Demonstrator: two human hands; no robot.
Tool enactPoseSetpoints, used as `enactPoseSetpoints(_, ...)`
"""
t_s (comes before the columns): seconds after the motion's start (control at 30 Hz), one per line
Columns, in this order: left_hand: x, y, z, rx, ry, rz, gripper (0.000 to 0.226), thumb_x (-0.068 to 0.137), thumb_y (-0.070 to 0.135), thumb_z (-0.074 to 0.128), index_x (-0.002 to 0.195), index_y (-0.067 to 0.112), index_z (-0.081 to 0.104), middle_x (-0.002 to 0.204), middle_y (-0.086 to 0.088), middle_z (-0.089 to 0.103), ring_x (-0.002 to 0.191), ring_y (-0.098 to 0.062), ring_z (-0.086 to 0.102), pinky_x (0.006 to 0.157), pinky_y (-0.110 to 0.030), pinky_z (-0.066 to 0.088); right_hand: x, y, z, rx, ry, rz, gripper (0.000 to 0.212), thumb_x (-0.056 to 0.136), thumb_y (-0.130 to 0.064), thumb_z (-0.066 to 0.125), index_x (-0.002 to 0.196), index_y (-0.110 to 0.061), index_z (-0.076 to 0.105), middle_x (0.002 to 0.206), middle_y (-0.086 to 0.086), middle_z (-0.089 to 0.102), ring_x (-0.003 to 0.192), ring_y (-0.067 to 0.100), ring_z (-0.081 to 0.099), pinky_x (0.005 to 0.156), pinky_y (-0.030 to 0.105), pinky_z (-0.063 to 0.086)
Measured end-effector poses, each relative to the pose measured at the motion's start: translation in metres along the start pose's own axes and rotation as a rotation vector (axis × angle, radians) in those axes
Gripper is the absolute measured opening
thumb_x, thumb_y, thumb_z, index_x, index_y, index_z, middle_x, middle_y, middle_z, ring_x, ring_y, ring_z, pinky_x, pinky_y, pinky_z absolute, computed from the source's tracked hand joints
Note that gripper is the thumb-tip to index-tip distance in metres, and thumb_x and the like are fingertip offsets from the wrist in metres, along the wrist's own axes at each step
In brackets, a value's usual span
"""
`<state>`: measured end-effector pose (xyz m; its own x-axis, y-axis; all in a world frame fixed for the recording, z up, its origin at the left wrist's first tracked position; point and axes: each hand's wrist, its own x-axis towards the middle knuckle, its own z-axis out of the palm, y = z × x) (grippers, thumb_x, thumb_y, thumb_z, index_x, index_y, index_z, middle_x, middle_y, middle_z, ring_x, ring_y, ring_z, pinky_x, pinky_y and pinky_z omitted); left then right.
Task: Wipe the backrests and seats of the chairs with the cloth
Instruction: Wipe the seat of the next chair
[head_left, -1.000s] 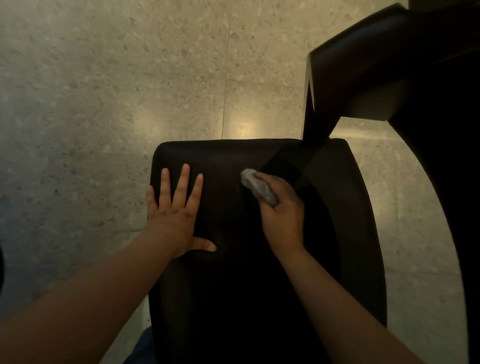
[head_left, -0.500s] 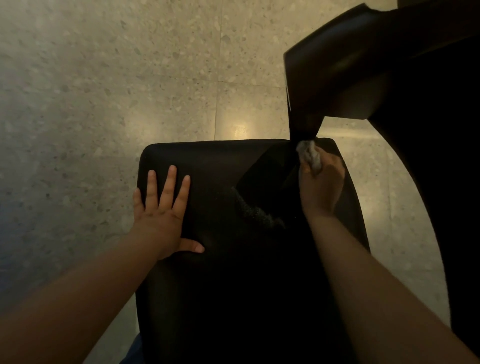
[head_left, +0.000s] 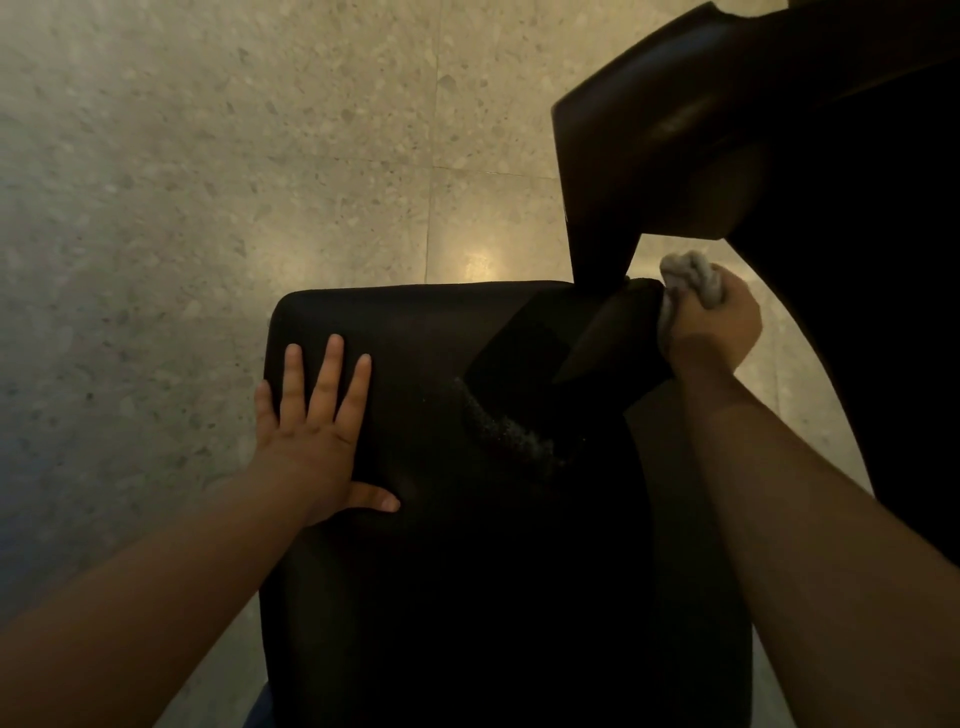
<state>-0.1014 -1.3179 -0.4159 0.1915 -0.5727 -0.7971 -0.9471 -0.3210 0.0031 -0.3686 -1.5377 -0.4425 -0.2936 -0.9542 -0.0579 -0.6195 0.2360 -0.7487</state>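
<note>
Cloth (head_left: 693, 278) gripped in right hand (head_left: 717, 332), moved from seat (head_left: 441, 571) centre to far corner. Left hand (head_left: 311, 431) flat on seat. Suggests edge pass.

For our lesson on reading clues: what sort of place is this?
Probably an indoor public room, perhaps a lobby or dining hall: polished speckled stone floor tiles, a black padded chair, and a second black chair beside it.

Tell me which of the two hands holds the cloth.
The right hand: it grips the bunched grey cloth at the far right corner of the black chair. The left hand lies flat there, holding nothing.
</note>
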Motion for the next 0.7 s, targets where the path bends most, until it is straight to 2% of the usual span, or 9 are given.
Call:
enactPoseSetpoints(0.07, 0.001, 0.0, 0.001, 0.005, -0.004, 0.001, 0.147, 0.052, 0.09, 0.057, 0.113, 0.028, -0.062, 0.126, -0.005, -0.066, 0.125, -0.04, -0.05, 0.114, -0.061, -0.011, 0.004, 0.008, 0.012, -0.017, -0.095, 0.064, 0.029, 0.092, -0.018, 0.061, 0.119, -0.01, 0.067, 0.117, 0.009, 0.067, 0.111, 0.022, 0.06, 0.081, 0.007, 0.033)
enactPoseSetpoints(0.2, 0.001, 0.0, 0.0, -0.001, -0.009, 0.0, 0.147, 0.052, 0.09, 0.057, 0.114, 0.028, -0.061, 0.125, -0.005, -0.066, 0.125, -0.04, -0.05, 0.114, -0.062, -0.011, -0.034, 0.007, 0.014, 0.042, -0.089, -0.023, 0.028, 0.096, -0.018, 0.058, 0.122, -0.01, 0.065, 0.117, 0.004, 0.066, 0.105, 0.008, 0.056, 0.082, -0.006, 0.033)
enactPoseSetpoints(0.3, 0.0, 0.001, -0.001, 0.005, -0.008, -0.009, 0.147, 0.052, 0.09, 0.057, 0.113, 0.028, -0.061, 0.125, -0.005, -0.066, 0.125, -0.04, -0.05, 0.114, -0.061, -0.012, -0.072, 0.012, 0.009, -0.018, -0.155, -0.155, 0.028, 0.096, -0.018, 0.059, 0.12, -0.007, 0.065, 0.12, 0.008, 0.065, 0.109, 0.012, 0.059, 0.093, 0.013, 0.047)
enactPoseSetpoints(0.4, -0.001, 0.001, -0.001, 0.006, 0.0, -0.01, 0.148, 0.051, 0.091, 0.056, 0.112, 0.029, -0.063, 0.125, -0.004, -0.066, 0.124, -0.039, -0.05, 0.114, -0.061, -0.012, -0.127, 0.014, 0.0, 0.048, -0.318, -0.136, 0.029, 0.092, -0.014, 0.062, 0.121, -0.015, 0.064, 0.124, 0.003, 0.061, 0.112, 0.008, 0.055, 0.094, 0.01, 0.043)
enactPoseSetpoints(0.5, -0.001, 0.001, -0.001, -0.011, 0.005, -0.004, 0.148, 0.049, 0.091, 0.056, 0.115, 0.03, -0.061, 0.126, -0.003, -0.066, 0.124, -0.039, -0.05, 0.113, -0.061, -0.012, -0.166, 0.013, -0.012, 0.164, -0.503, -0.118, 0.027, 0.094, -0.019, 0.061, 0.121, -0.022, 0.067, 0.119, -0.007, 0.065, 0.114, 0.006, 0.058, 0.098, 0.027, 0.047)
enactPoseSetpoints(0.53, -0.001, 0.0, -0.001, -0.014, 0.006, -0.001, 0.148, 0.049, 0.091, 0.057, 0.116, 0.03, -0.06, 0.126, -0.003, -0.066, 0.124, -0.038, -0.051, 0.113, -0.061, -0.013, -0.164, 0.01, -0.016, 0.197, -0.517, -0.109, 0.025, 0.094, -0.022, 0.06, 0.118, -0.027, 0.068, 0.115, -0.013, 0.066, 0.112, 0.003, 0.059, 0.096, 0.024, 0.047)
enactPoseSetpoints(0.6, 0.0, 0.0, 0.0, -0.01, 0.005, -0.001, 0.148, 0.048, 0.091, 0.057, 0.116, 0.031, -0.06, 0.126, -0.002, -0.066, 0.123, -0.037, -0.052, 0.112, -0.06, -0.014, -0.138, 0.005, -0.018, 0.17, -0.409, -0.122, 0.019, 0.094, -0.029, 0.061, 0.111, -0.034, 0.067, 0.105, -0.024, 0.065, 0.105, -0.002, 0.061, 0.088, 0.008, 0.043)
enactPoseSetpoints(0.63, 0.0, 0.0, 0.0, -0.012, 0.003, -0.004, 0.148, 0.048, 0.091, 0.057, 0.115, 0.031, -0.06, 0.126, -0.002, -0.066, 0.122, -0.037, -0.052, 0.112, -0.06, -0.014, -0.117, 0.002, -0.019, 0.101, -0.324, -0.14, 0.018, 0.094, -0.032, 0.06, 0.11, -0.031, 0.067, 0.102, -0.025, 0.063, 0.101, 0.0, 0.062, 0.081, 0.001, 0.038)
enactPoseSetpoints(0.7, 0.0, 0.0, 0.0, -0.01, 0.001, -0.002, 0.148, 0.049, 0.091, 0.057, 0.115, 0.03, -0.061, 0.125, -0.002, -0.067, 0.123, -0.038, -0.052, 0.112, -0.06, -0.014, -0.073, -0.003, -0.019, -0.032, -0.185, -0.21, 0.025, 0.095, -0.031, 0.06, 0.112, -0.016, 0.07, 0.101, -0.012, 0.064, 0.095, 0.005, 0.06, 0.076, -0.006, 0.033)
